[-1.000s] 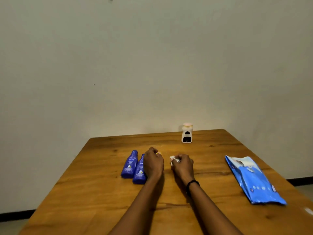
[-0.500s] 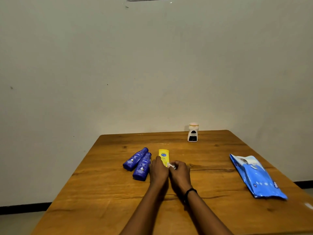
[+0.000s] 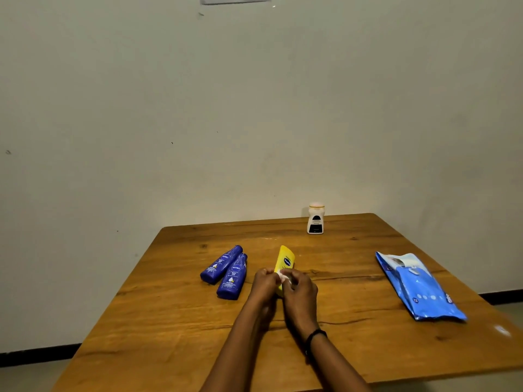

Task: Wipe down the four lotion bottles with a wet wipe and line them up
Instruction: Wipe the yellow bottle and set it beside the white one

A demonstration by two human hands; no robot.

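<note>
A yellow lotion tube (image 3: 285, 260) lies on the wooden table (image 3: 353, 301), its near end hidden under my hands. My left hand (image 3: 263, 284) grips that near end. My right hand (image 3: 300, 290) pinches a small white wet wipe (image 3: 281, 274) against the tube. Two dark blue lotion bottles (image 3: 220, 264) (image 3: 233, 277) lie side by side just left of my left hand, touching each other. A white lotion bottle (image 3: 315, 219) with a pale cap stands upright at the table's far edge.
A blue wet wipe pack (image 3: 418, 287) lies flat on the right side of the table, its flap open. A plain wall stands behind the far edge. The table's left and right edges drop to the floor.
My hands drew together and back toward me, uncovering the yellow tube. The view shifted, so the objects sit further right in the frame.
</note>
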